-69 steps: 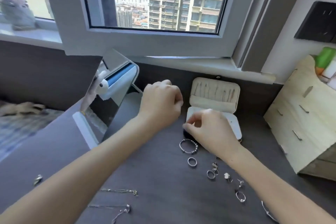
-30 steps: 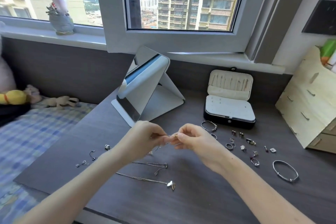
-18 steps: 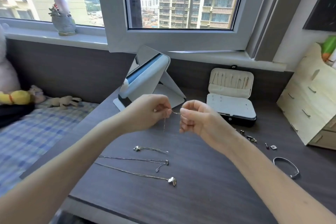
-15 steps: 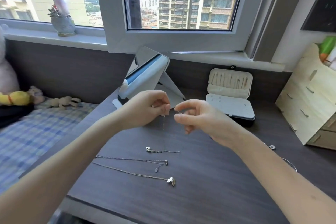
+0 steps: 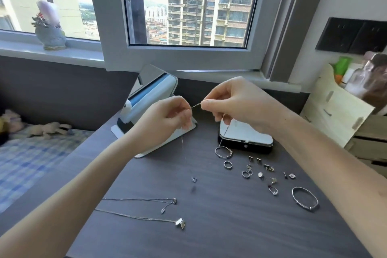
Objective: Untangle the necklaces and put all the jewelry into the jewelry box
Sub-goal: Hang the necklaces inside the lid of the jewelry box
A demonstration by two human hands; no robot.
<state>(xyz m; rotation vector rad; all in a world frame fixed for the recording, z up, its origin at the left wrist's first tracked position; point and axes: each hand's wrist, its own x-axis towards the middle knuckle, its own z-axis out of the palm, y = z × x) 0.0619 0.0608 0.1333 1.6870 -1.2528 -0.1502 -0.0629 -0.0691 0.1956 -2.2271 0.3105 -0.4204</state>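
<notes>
My left hand (image 5: 165, 119) and my right hand (image 5: 234, 102) each pinch a thin silver necklace chain (image 5: 195, 106), held taut between them above the desk. One end hangs from my left hand with a small pendant (image 5: 194, 179) dangling just above the desk. The other end hangs from my right hand. The jewelry box (image 5: 247, 138) stands open behind my right hand, its lid hidden. Two more necklaces (image 5: 146, 200) (image 5: 142, 218) lie stretched on the desk near me. A beaded bracelet (image 5: 223, 151), several rings and earrings (image 5: 259, 170) and a bangle (image 5: 305, 197) lie right of centre.
A folding mirror (image 5: 150, 100) stands behind my left hand. A wooden drawer organiser (image 5: 339, 115) sits at the right edge of the dark desk (image 5: 230, 226). To the left, past the desk edge, is a bed with a checked cover (image 5: 31, 159). The open window frame (image 5: 188, 56) overhangs the back.
Both hands have risen and moved apart, pulling the chain taut. The pendant has come off the desk and hangs in the air.
</notes>
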